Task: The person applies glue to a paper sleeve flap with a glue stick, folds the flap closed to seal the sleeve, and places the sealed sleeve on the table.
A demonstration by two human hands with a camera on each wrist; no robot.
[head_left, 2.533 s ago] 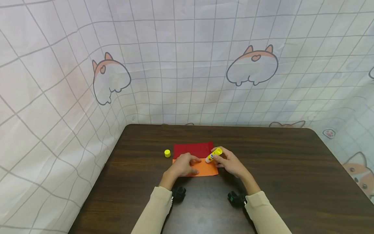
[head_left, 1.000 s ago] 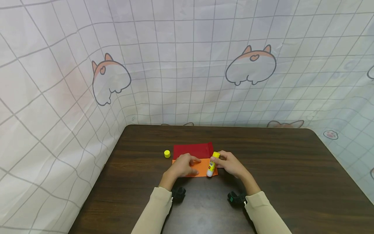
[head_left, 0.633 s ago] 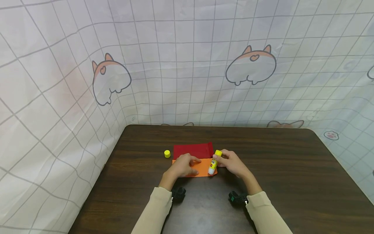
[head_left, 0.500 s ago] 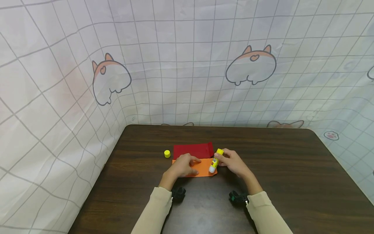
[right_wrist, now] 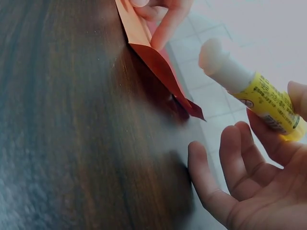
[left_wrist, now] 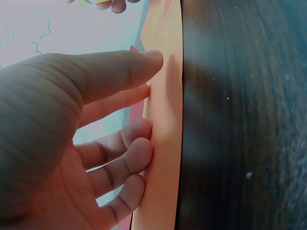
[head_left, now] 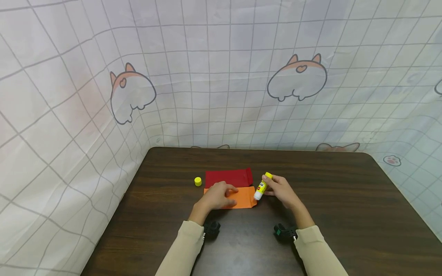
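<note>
Two envelopes lie flat on the counter [head_left: 331,214], one orange [head_left: 246,197] and one red [head_left: 227,177], the red just beyond the orange; what is inside either cannot be told. One glue stick [head_left: 263,187], its white end bare, tilts above the orange envelope's right end, apart from it. The right hand [head_left: 282,190] pinches it, other fingers [right_wrist: 232,153] loosely spread. The left hand [head_left: 215,194], relaxed and parted, touches the orange envelope with its fingertips [left_wrist: 139,155]. One yellow cap [head_left: 198,181] sits left of the red envelope.
</note>
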